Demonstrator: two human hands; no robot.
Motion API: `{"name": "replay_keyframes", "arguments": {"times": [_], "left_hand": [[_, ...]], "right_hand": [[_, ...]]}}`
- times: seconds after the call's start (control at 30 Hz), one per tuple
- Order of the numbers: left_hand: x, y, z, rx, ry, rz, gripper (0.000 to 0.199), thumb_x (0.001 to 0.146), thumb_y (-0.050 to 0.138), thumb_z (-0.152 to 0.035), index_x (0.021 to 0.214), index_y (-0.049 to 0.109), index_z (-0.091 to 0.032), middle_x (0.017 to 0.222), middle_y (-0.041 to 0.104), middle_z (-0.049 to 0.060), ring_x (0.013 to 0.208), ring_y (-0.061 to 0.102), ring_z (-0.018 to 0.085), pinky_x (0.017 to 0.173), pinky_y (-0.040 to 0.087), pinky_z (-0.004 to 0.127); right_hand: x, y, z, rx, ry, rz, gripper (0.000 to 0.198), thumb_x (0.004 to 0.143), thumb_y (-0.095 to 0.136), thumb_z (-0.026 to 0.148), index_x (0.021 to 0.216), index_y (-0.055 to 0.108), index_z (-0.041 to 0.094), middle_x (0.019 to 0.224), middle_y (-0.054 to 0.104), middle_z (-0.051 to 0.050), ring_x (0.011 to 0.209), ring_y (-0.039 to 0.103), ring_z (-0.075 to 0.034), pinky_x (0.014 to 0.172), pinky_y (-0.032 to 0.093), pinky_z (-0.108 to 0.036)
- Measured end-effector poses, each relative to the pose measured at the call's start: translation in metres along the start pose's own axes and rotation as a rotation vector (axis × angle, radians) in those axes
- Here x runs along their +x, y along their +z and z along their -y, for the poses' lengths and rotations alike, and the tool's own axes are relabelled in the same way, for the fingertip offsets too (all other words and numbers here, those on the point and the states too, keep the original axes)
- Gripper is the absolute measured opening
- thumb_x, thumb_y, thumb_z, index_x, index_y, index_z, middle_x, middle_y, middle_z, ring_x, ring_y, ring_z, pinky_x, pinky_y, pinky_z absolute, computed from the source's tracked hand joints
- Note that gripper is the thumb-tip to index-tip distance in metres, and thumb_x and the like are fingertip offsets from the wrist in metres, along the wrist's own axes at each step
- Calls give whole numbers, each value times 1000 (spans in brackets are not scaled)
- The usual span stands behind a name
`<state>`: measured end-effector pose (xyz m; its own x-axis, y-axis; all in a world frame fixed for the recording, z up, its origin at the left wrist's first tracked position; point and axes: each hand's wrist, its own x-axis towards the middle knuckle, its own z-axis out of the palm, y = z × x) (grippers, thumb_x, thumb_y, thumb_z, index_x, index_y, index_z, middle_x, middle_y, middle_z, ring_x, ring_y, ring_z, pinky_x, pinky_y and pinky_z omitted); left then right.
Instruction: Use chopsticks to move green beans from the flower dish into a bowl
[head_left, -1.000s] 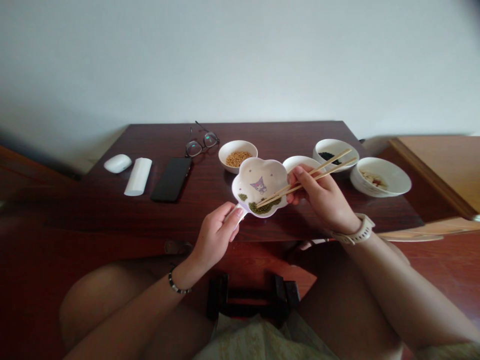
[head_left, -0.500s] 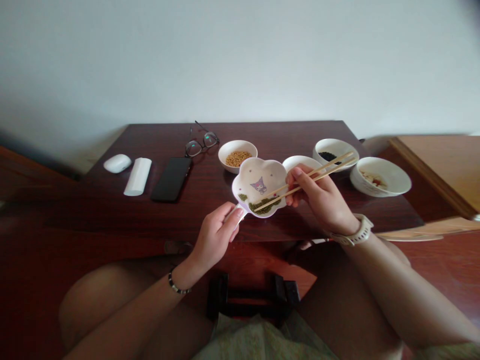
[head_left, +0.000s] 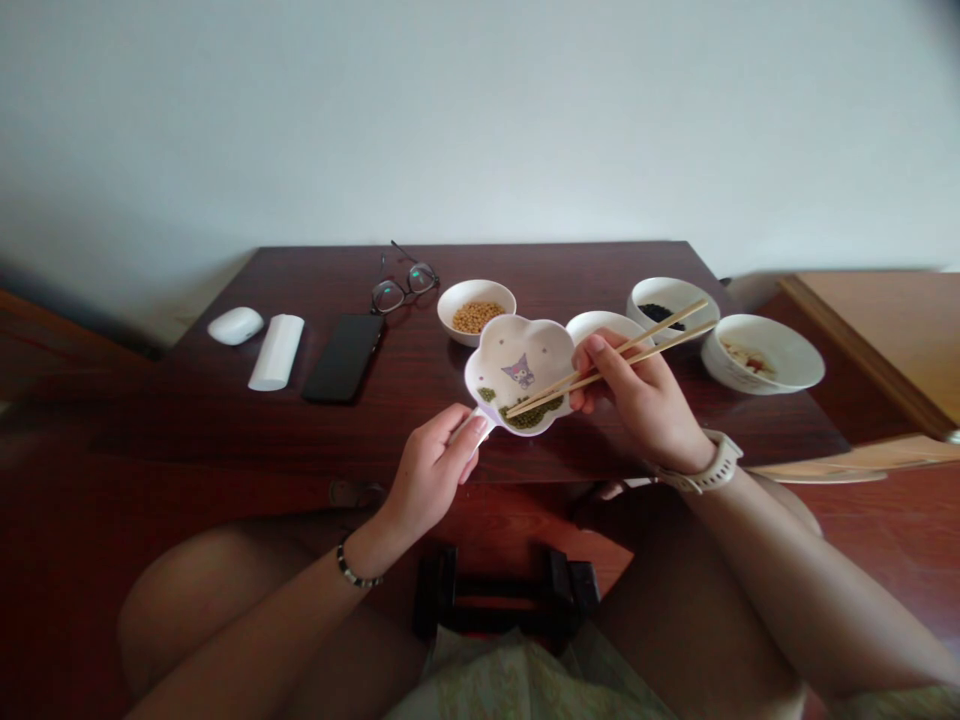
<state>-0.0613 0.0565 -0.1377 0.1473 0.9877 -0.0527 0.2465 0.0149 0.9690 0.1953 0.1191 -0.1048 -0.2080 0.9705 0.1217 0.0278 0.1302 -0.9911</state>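
Note:
My left hand (head_left: 439, 465) grips the handle of a white flower-shaped bowl (head_left: 551, 350) with a cartoon figure printed inside. The bowl is tilted toward me, and small green beans (head_left: 532, 414) lie along its lower edge. In my right hand (head_left: 637, 400) is a pair of wooden chopsticks (head_left: 667, 345); their tips are close together among the beans. Whether a bean is pinched between them is too small to tell. Behind my right hand stands a white bowl (head_left: 600, 322), its inside largely hidden.
A bowl of yellow beans (head_left: 476, 285) stands behind the flower bowl. To the right are a bowl with black beans (head_left: 694, 290) and one with pale and red pieces (head_left: 795, 350). Glasses (head_left: 405, 288), a black phone (head_left: 343, 358), a white case (head_left: 276, 352) and a white rounded object (head_left: 235, 326) lie left.
The chopstick tips have drawn together and shifted slightly left in the green beans. Both hands and the flower bowl stay almost where they were.

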Motion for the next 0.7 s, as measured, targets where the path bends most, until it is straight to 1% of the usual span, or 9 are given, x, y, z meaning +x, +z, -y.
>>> {"name": "replay_keyframes", "arguments": {"times": [0.13,0.47,0.7], "left_hand": [[-1,1,0,-6,-1,-2,43,107,56,-53,82,56,-18,56,48,-7,51,42,5,53,32,21],[-1,1,-2,-6,-4,3,43,107,56,-54,82,56,-18,57,48,-7,50,41,5,51,30,21],[-1,1,-1,-4,-5,-6,43,107,56,-53,81,55,-18,56,48,-7,51,41,5,52,31,21]], "right_hand": [[0,-1,1,31,3,-6,44,107,57,62,90,61,21,65,67,-1,57,62,-13,54,49,-26],[1,2,0,-8,22,17,47,105,58,66,90,61,21,66,69,-2,56,63,-13,53,50,-26],[1,1,0,-19,16,15,47,107,56,64,89,61,21,66,69,-2,56,63,-13,55,50,-26]]}}
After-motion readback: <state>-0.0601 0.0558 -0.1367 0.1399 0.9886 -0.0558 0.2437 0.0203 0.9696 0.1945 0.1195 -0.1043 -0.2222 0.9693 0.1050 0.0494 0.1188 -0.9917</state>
